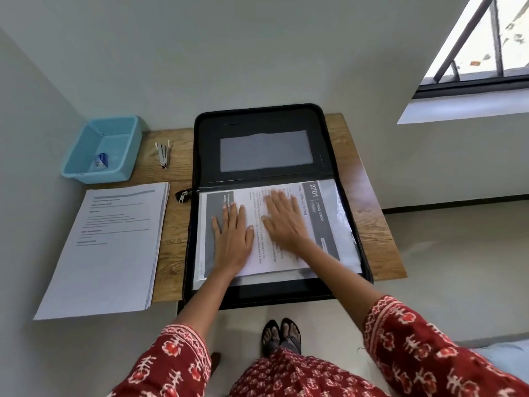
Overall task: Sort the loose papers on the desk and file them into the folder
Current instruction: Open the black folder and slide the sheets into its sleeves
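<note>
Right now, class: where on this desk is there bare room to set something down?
Bare wood shows between the stapler and the folder, a strip between the paper stack and folder, and the desk's right edge. The middle is crowded: both hands press the filed sheet.

Matt wood-grain desk, glossy plastic sleeve, matt black folder.

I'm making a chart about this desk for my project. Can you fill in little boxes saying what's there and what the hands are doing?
folder: black zip folder, open flat on wooden desk
paper in folder: printed sheet on the plastic sleeve
left hand: flat on sheet, no grip
right hand: flat on sheet, no grip
still loose: paper stack, left of folder
far left: blue basket, stapler beside it
</note>
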{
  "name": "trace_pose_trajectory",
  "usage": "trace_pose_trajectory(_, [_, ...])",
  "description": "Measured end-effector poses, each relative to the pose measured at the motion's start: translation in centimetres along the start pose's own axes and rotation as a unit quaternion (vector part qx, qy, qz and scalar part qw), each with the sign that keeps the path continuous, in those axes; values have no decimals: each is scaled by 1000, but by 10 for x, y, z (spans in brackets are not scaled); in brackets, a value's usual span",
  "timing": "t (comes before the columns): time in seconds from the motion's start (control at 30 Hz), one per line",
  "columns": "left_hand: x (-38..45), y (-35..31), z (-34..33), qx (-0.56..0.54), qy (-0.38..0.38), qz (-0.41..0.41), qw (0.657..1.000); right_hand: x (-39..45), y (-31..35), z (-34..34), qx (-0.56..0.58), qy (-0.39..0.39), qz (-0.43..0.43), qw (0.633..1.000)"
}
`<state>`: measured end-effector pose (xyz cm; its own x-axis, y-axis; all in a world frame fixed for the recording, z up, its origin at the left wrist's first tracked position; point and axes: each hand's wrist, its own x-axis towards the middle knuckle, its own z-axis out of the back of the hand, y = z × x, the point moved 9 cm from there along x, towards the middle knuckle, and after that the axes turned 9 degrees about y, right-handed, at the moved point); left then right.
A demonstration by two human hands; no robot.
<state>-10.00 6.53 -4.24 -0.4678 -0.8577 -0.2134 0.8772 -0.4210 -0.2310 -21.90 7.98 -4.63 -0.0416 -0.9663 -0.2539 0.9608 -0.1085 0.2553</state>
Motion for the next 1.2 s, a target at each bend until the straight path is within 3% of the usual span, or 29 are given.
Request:
trace_pose_trajectory(0.2, [-17, 16, -1, 17, 14, 50, 998, -22, -58, 9, 9, -15, -70, 997])
trace_pose_trajectory(0.33, [-25, 13, -2, 11, 27, 79, 996, -21, -21, 5, 20, -23, -71, 997])
trace_pose_trajectory(0.5, [-30, 20, -8, 22, 36, 34, 999, -24, 15, -14, 6, 4, -37, 999])
trace_pose_trajectory(0.63, [-42, 45, -9, 39, 34, 9, 999, -44, -28, -9, 5, -21, -73, 997])
trace_pose_trajectory(0.83, [-46, 67, 2, 11, 27, 74, 997, -88, -86, 1, 21, -51, -179, 982])
trace_pose_trajectory(1.0, [-11, 31, 24, 22, 3, -3, 1000, -47, -27, 16, 27, -71, -159, 984])
trace_pose_trajectory(1.2, [24, -1, 7, -17, 13, -57, 998, 7, 38, 1, 17, -8, -76, 997])
